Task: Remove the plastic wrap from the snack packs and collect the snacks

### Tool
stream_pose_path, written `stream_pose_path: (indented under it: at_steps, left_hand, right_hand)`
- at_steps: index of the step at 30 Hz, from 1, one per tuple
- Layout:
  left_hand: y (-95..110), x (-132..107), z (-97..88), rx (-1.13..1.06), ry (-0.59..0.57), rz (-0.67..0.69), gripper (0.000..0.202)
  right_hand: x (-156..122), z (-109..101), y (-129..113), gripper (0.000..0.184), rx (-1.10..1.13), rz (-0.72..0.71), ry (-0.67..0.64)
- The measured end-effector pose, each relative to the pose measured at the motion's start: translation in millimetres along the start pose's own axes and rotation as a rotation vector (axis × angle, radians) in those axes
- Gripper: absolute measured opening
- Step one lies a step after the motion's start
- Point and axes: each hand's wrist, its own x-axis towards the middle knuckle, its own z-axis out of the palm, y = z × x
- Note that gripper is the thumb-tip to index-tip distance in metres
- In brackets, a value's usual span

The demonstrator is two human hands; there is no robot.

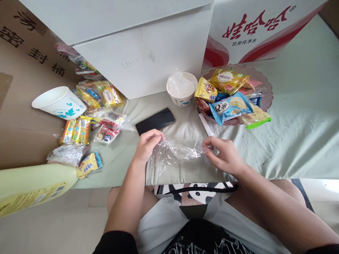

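Note:
Between my hands stretches a crumpled sheet of clear plastic film (182, 150), just above the cloth near the front edge. My left hand (149, 143) pinches its left end, and my right hand (222, 153) pinches the right end. Behind the film lies a black phone (155, 121), close to my left fingers. A white paper bowl (182, 92) with crumpled clear plastic in its mouth stands farther back. Close to my right fingertips, a white-handled tool (206, 125) lies partly under the pink plate's edge; its kind is unclear.
A pink plate (268, 83) of wrapped snacks stands at back right. A white paper cup (59, 102) tilts among snack packs (76, 130) at left. White boxes (164, 53) wall the back; a yellow-green bottle (37, 187) lies front left.

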Motion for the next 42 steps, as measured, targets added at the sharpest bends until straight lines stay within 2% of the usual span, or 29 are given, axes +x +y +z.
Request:
stream_pose_path:
  at_steps: [11, 31, 33, 36, 39, 42]
  left_hand:
    - [2.1, 1.0, 3.9, 0.03, -0.007, -0.011, 0.023]
    - [7.6, 1.8, 6.2, 0.074, -0.021, -0.039, 0.026]
    - [5.3, 1.5, 5.2, 0.08, -0.02, -0.032, 0.029]
    - [-0.3, 0.7, 4.3, 0.042, -0.006, 0.015, 0.031]
    - [-4.9, 0.4, 6.0, 0.076, 0.002, 0.042, 0.048]
    - [-6.5, 0.3, 8.7, 0.165, 0.035, 0.007, 0.031]
  right_hand:
    - [-0.9, 4.6, 2.8, 0.008, -0.026, -0.071, -0.04]
    - [-2.1, 6.4, 5.8, 0.009, -0.019, -0.049, -0.084]
    - [-1.8, 6.5, 5.7, 0.009, -0.022, -0.037, -0.041]
    - [-0.3, 6.5, 6.4, 0.011, -0.023, 0.016, 0.099]
    - [2.4, 4.6, 8.1, 0.013, -0.009, 0.111, 0.225]
    - [5.9, 0.0, 9.4, 0.008, 0.032, 0.208, 0.286]
